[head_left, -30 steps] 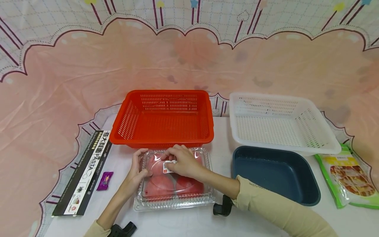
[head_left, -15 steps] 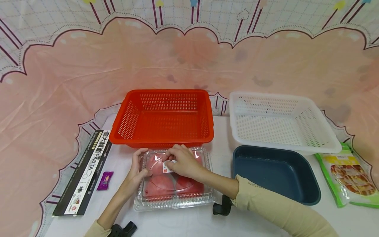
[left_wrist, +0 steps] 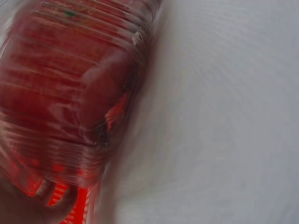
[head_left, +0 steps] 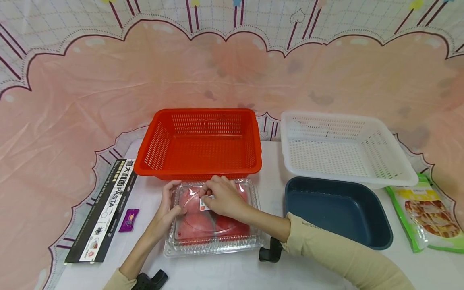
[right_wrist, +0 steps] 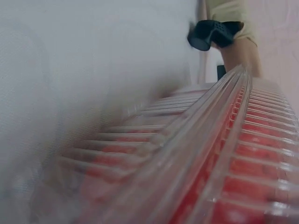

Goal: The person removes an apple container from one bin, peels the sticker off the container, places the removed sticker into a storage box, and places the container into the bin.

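In the head view, a clear ribbed plastic food box (head_left: 214, 240) with several round red things inside lies on the white table. My left hand (head_left: 164, 213) grips its left side, thumb on the lid and fingers around the far left corner. Over the lid, my right hand (head_left: 228, 199) pinches the edge of a small white label (head_left: 204, 206) between thumb and fingers. Part of the label is hidden behind those fingers. The left wrist view shows the box's side (left_wrist: 70, 93) and a few left fingers (left_wrist: 65, 205) at its end. The right wrist view shows its ribbed rim (right_wrist: 210, 140).
Behind the box stands a red basket (head_left: 203, 171). To the right are a white basket (head_left: 348, 177), a dark blue tray (head_left: 377, 225) and a green-edged food bag (head_left: 429, 217). A black pasta box (head_left: 101, 213) and a small purple packet (head_left: 128, 220) lie left.
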Demonstrator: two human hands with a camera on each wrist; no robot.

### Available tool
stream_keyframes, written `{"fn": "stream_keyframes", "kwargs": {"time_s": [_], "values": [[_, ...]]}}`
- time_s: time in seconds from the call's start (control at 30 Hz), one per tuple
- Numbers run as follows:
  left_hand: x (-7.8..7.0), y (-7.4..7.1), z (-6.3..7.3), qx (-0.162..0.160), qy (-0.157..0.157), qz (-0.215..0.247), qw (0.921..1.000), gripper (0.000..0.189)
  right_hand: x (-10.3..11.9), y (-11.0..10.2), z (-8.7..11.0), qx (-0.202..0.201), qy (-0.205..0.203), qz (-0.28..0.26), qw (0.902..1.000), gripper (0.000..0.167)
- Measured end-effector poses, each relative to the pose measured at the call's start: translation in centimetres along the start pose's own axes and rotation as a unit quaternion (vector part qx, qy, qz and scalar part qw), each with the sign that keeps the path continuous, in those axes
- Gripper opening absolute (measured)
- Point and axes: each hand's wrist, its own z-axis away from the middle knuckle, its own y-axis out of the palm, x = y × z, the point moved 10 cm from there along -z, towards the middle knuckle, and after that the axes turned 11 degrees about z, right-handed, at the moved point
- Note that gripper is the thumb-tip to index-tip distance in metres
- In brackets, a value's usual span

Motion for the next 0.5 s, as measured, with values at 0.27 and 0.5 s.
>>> {"fn": "stream_keyframes", "kwargs": {"time_s": [0.27, 0.5], "values": [[-0.08, 0.08, -0.05, 0.002, 0.000, -0.001, 1.0000, 0.072, 0.21, -0.06, -0.01, 0.004, -0.008, 0.029, 0.9995, 0.004], [0.00, 0.10, 0.07, 0.004, -0.001, -0.001, 1.0000, 0.071, 0.36, 0.13, -0.07, 0.014, -0.011, 0.044, 0.9989, 0.005]]}}
